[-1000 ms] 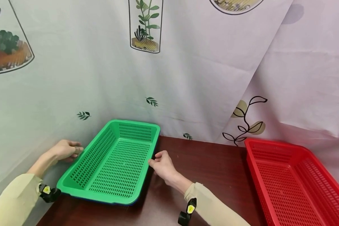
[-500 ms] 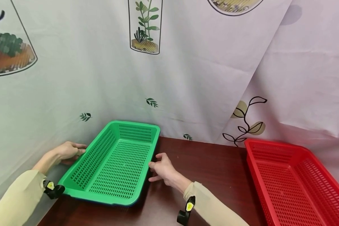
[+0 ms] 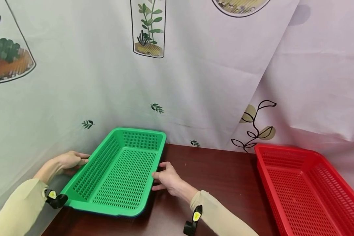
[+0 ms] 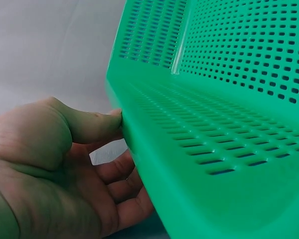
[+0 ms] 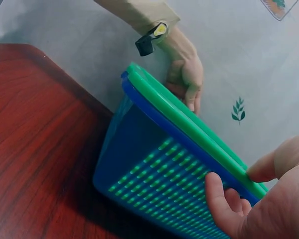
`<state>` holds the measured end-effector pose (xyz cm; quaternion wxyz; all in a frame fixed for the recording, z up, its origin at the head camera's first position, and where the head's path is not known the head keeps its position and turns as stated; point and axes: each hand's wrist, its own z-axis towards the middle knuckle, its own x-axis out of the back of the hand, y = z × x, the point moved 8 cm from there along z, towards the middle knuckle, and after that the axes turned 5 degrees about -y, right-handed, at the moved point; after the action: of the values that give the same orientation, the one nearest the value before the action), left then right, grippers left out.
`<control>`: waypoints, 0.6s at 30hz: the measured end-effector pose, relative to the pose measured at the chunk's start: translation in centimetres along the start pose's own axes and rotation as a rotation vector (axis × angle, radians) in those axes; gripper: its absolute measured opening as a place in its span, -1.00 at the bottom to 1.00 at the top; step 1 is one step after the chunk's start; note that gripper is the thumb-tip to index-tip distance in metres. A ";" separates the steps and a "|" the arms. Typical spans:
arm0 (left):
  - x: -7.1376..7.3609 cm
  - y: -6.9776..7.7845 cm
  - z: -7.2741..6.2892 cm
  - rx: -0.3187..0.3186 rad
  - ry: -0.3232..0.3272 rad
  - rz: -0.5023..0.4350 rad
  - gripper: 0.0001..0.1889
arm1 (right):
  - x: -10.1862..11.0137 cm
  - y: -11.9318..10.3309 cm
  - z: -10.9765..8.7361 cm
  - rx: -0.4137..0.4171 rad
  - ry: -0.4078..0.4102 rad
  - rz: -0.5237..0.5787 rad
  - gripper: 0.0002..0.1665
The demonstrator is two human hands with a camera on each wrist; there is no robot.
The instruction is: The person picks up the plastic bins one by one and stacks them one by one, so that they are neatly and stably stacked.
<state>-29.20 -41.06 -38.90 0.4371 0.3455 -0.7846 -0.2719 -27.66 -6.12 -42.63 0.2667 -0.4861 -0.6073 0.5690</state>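
A green perforated plastic basket [image 3: 100,209] sits at the left of the table, nested in a blue basket [image 5: 122,149] whose wall shows in the right wrist view. My left hand [image 3: 66,162] holds the left rim; in the left wrist view its thumb touches the rim edge, and the fingers curl below, their tips partly hidden. On the opposite side my right hand [image 3: 168,178] holds the right rim. Its thumb lies on the green rim, while the fingers curl below beside the blue wall. Nothing lies inside the green basket.
A red perforated basket [image 3: 264,177] stands at the right side of the dark reddish-brown table [image 3: 212,177]. Behind and to the left hangs a pale cloth [image 3: 194,82] printed with plants, close to the green basket and my left hand.
My left hand has come in closer against the left rim. The right hand has spread its fingers lower below its rim. The baskets stay in nearly the same place; the view shifts slightly.
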 end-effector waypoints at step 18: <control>-0.2 -0.2 -0.1 -0.030 0.011 -0.026 -0.39 | 0.2 0.4 0.2 0.019 0.023 0.037 -0.39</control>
<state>-28.99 -41.02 -39.13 0.4429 0.3507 -0.7735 -0.2873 -27.78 -6.07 -43.14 0.2677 -0.5012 -0.5898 0.5738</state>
